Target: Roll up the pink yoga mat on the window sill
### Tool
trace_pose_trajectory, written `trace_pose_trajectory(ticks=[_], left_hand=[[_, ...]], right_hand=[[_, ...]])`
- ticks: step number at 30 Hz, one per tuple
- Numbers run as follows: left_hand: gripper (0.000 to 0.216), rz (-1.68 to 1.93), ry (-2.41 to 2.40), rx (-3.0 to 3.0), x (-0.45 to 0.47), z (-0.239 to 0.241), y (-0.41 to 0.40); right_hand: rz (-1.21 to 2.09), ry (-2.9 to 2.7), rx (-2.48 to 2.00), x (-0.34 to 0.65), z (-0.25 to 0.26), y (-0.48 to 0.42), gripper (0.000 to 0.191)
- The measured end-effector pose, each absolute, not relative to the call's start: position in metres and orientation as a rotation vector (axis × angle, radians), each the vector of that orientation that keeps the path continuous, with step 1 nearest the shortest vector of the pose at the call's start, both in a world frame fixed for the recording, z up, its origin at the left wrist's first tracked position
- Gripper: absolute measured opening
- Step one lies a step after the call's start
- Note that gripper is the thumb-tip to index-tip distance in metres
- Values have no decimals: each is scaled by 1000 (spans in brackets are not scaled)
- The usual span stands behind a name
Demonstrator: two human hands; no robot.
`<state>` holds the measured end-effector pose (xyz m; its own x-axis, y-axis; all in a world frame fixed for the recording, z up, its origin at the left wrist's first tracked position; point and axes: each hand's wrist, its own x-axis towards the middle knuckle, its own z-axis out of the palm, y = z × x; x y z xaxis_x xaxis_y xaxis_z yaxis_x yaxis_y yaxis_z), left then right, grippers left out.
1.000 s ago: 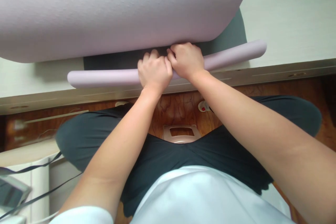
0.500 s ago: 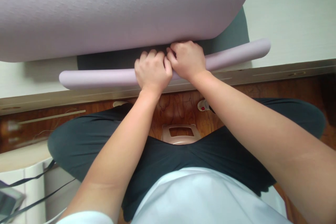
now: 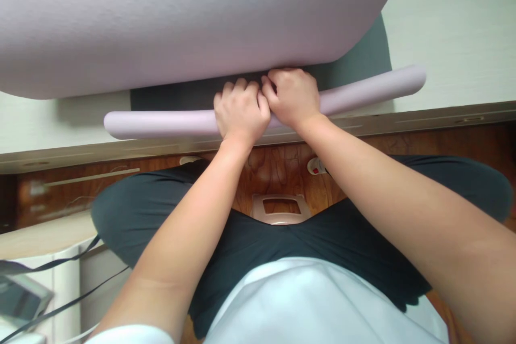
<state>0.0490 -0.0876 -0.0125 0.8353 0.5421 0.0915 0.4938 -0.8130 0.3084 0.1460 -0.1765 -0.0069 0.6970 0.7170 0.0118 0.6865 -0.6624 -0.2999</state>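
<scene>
A pale lilac foam mat [image 3: 181,16] spreads across the upper half of the view, its near end rolled into a thin tube [image 3: 161,123] along the table's front edge. My left hand [image 3: 241,112] and my right hand [image 3: 293,97] sit side by side at the middle of that roll, knuckles touching, fingers curled closed over it. A dark grey underside of the mat [image 3: 177,97] shows between the roll and the flat part.
The pale table [image 3: 451,27] ends in a beige front edge [image 3: 423,118]. Below it lie my dark-trousered legs [image 3: 133,209], a wooden floor [image 3: 278,166], a pinkish stool seat [image 3: 278,208], and black cables [image 3: 48,263] with a device at the lower left.
The hands stay clenched together on the roll; the view has shifted slightly, and the roll sits a little lower and further right in the picture.
</scene>
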Motion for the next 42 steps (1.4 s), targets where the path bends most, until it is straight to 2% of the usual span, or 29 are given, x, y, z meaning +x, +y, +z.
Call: trace_pose_trajectory(ticks=[21,42], left_hand=[[44,222,826,2876,45,-9,-92],[45,188,743,2916,43,-5,-91]], right_hand=[[227,-1044,-2716,141,0,-177,43],[240,-1124,-2697,140,2,-179,44]])
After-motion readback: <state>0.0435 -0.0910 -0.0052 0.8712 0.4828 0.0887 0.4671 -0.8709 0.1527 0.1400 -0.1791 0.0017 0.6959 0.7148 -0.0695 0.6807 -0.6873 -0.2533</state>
